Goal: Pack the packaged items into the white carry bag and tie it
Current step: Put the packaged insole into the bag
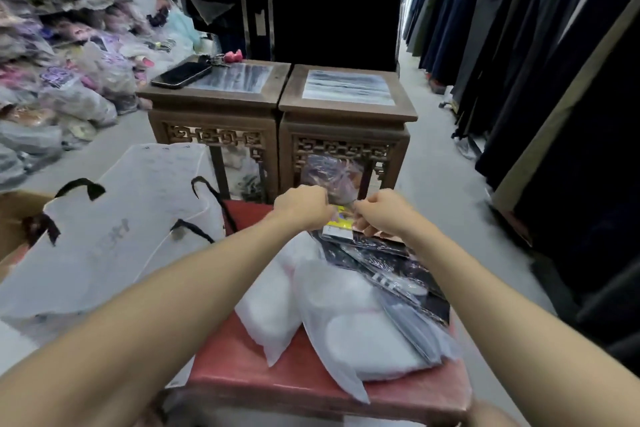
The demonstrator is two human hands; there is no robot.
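The red desk (242, 374) is filling the six o'clock half of the view. A pile of spare bags (121, 236), white with black handles, is lying flat at nine o'clock of it. On the desk the white carry bag (346, 322) is lying on its side, mouth pointing to twelve o'clock. The packaged items (398, 263) are sitting inside it, pale packs toward seven o'clock and dark patterned ones toward three.

The left hand (301, 206) and right hand (384, 210) are meeting at the bag's twelve o'clock end. Both sets of fingers (320, 198) are clenching the bunched plastic of the mouth, which is rising in a crumpled tuft just above them. Motion blur is hiding whether a knot is formed, so this is probably the start of the tie.

To do it well, the hands should be gathering all the loose plastic into one neck. A yellow label (341, 222) is poking out just below the knuckles, so it needs pushing down toward six o'clock. Then the neck wants twisting tight close to the contents before looping, or the packs may be sliding out.
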